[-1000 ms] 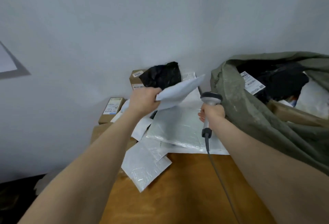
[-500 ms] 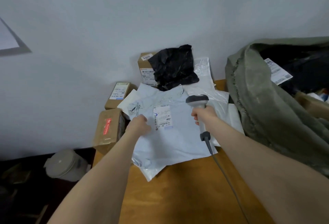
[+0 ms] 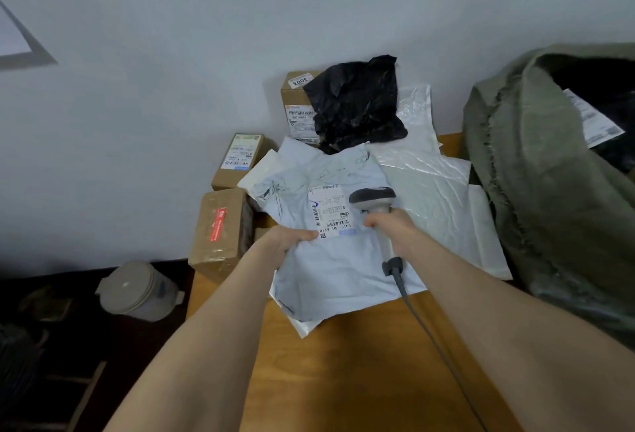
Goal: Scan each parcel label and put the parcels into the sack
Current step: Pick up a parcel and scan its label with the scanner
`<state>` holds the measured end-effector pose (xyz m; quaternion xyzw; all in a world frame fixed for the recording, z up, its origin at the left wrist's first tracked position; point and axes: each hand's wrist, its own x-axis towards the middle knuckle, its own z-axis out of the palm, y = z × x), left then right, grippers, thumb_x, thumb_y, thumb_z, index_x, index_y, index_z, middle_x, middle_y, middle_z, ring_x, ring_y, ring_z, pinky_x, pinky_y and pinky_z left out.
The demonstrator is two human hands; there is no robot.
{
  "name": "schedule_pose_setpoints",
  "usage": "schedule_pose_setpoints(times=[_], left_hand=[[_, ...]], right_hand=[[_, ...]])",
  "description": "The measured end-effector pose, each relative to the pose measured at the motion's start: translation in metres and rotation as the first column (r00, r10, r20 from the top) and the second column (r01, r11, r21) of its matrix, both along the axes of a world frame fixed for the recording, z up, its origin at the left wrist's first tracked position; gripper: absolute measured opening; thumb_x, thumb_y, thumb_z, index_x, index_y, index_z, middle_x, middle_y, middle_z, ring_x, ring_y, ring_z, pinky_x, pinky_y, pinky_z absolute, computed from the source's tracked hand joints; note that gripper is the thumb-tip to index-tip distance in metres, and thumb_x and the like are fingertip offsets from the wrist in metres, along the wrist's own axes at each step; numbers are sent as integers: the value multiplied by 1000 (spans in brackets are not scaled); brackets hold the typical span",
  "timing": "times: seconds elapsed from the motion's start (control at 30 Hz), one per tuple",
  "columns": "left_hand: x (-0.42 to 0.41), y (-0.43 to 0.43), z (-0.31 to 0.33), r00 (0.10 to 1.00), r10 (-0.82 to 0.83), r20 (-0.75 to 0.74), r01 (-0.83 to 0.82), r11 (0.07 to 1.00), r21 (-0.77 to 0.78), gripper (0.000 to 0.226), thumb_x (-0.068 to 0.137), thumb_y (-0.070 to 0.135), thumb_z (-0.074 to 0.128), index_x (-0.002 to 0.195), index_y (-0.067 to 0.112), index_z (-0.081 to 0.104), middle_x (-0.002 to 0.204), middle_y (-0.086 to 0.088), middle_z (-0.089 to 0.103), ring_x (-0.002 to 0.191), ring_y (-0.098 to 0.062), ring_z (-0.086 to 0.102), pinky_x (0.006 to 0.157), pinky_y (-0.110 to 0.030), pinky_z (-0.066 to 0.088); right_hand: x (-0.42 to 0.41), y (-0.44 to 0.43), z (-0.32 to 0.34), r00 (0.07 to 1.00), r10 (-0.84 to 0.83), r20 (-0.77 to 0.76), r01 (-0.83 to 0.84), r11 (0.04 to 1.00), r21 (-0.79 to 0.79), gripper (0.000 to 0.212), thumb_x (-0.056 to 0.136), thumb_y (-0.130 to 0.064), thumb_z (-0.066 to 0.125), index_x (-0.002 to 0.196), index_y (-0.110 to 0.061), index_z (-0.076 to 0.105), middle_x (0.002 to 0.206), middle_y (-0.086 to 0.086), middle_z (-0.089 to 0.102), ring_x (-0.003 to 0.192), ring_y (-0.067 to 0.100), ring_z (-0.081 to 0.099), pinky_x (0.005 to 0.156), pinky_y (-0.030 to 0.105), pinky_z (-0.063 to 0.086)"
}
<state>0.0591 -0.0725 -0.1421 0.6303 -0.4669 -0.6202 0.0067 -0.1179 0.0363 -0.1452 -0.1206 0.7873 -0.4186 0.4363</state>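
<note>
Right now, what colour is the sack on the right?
The sack is olive green, seen best in the head view.

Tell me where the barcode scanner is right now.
In the head view the scanner is near centre, gripped by the right hand, its head just right of the label on the pale blue mailer.

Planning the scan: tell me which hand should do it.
Right. The right hand grips the scanner, its head beside the label on the grey mailer, which the left hand pinches.
</note>
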Motion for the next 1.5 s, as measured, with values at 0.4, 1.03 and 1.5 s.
schedule_pose_setpoints(times=[0.4,1.03,1.5], left_hand=[[31,32,28,970,206,-126,-237,917,-322,39,88,8,67,122,-7,55,120,-17,61,109,-35,59,84,-35,47],[37,56,33,946,318,-62,-321,890,-325,48,91,10,64,132,-5,43,134,-20,50,124,-36,48,100,-41,40],[44,57,33,945,318,-81,-327,895,-304,53,90,12,66,133,-6,42,135,-20,50,124,-37,47,99,-40,40]], right_hand=[[32,32,78,986,156,66,-142,973,-180,5,89,-7,63,86,-5,60,68,15,63,52,19,53,54,28,48],[58,64,100,944,326,58,-319,942,-105,5,91,-14,57,92,-9,56,65,10,56,58,18,49,59,28,47],[59,65,101,946,318,67,-309,943,-126,9,89,-13,60,96,-7,57,68,11,57,60,18,50,60,28,49]])
